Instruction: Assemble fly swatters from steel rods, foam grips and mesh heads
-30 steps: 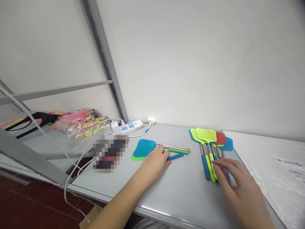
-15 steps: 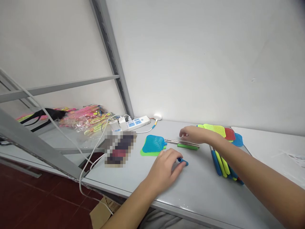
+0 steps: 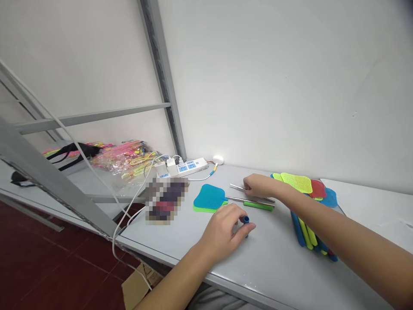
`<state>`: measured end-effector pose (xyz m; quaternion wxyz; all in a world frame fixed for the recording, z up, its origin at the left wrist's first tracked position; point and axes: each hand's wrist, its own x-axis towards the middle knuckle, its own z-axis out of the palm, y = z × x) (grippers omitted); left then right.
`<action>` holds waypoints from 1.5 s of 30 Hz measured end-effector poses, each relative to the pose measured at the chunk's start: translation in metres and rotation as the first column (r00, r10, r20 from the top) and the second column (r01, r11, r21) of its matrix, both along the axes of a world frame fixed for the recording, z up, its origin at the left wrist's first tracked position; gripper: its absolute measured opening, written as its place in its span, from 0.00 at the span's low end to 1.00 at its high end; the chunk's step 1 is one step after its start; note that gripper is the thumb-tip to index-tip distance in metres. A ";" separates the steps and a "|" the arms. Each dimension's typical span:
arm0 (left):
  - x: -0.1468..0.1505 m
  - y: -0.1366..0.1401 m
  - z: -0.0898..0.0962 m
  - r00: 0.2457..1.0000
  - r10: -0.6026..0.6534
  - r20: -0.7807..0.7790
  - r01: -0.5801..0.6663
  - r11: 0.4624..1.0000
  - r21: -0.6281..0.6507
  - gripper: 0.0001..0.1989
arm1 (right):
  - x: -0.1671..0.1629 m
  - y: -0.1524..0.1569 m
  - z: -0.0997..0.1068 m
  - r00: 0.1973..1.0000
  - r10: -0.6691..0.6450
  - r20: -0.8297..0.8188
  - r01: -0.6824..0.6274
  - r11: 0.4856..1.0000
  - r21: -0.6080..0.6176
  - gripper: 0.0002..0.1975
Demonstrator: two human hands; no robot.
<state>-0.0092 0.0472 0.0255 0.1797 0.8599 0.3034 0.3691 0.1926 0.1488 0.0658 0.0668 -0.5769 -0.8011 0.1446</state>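
My left hand (image 3: 224, 228) is closed on a short blue handle tube (image 3: 246, 220), whose hollow end faces up. Beyond it, my right hand (image 3: 260, 185) pinches a thin metal rod (image 3: 236, 187) just over the table; its fingertips are partly hidden. Another metal rod (image 3: 237, 199) lies beneath, beside a green handle (image 3: 258, 206). To the left of these, a blue fly swatter head (image 3: 209, 196) rests on a green fly swatter head (image 3: 200, 208). Under and past my right forearm is a pile of fly swatters (image 3: 297, 183) with yellow, red and blue heads.
A power strip (image 3: 190, 167) with plugs and white cables stands by the wall. A blurred-out item (image 3: 166, 204) lies at left on the table. Behind the grey metal frame (image 3: 164, 73) are bagged colourful goods (image 3: 125, 157). A white sheet (image 3: 371, 202) lies at right.
My right hand has taken hold of one metal rod and separated it from the other. In my left hand the blue handle has turned from lying to upright. The view has shifted slightly.
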 end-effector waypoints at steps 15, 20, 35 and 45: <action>0.002 0.001 -0.001 0.993 0.035 -0.113 -0.045 0.995 -0.089 0.12 | -0.045 -0.115 0.073 0.210 0.035 -0.977 -0.037 0.999 0.028 0.06; 0.002 0.001 0.000 0.993 0.028 -0.119 -0.040 0.994 -0.104 0.13 | -0.039 -0.107 0.051 0.129 -0.031 -0.991 -0.099 0.994 -0.045 0.05; 0.003 0.002 -0.001 0.991 -0.005 -0.132 -0.008 0.995 -0.103 0.12 | -0.046 -0.114 0.057 0.137 -0.005 -0.991 -0.116 0.993 -0.021 0.08; 0.004 0.005 -0.003 0.987 0.011 -0.160 -0.031 0.992 -0.125 0.13 | -0.046 -0.107 0.057 0.104 -0.020 -0.994 -0.139 0.990 -0.034 0.07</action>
